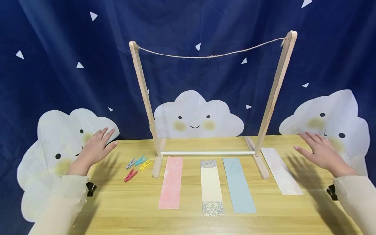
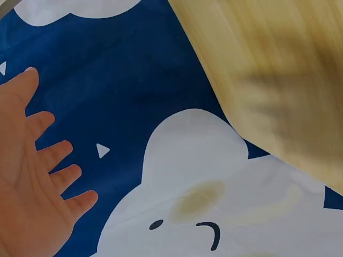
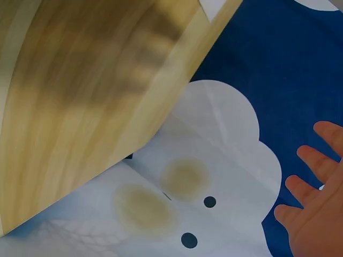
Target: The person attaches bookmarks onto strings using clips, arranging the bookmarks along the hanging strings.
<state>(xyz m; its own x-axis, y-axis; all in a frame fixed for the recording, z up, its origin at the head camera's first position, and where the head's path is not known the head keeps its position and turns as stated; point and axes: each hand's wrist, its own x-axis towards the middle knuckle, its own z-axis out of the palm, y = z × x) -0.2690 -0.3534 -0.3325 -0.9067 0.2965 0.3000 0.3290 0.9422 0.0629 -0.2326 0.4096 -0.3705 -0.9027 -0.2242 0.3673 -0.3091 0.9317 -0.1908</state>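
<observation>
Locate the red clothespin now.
In the head view's left half, the red clothespin lies left of the pink strip, nearer the viewer than the yellow clothespin.

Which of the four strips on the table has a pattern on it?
The cream strip, between the pink strip and the blue strip: it alone has ornate bands at both ends, while the others look plain.

From afar I see a dark blue curtain (image 1: 170, 19), printed with smiling white clouds (image 1: 195, 109) and small triangles (image 1: 198, 47), behind a wood-grained table (image 1: 129, 204).

There are four clips (image 1: 129, 176), four strips (image 1: 171, 182), one frame (image 1: 276, 88).
</observation>
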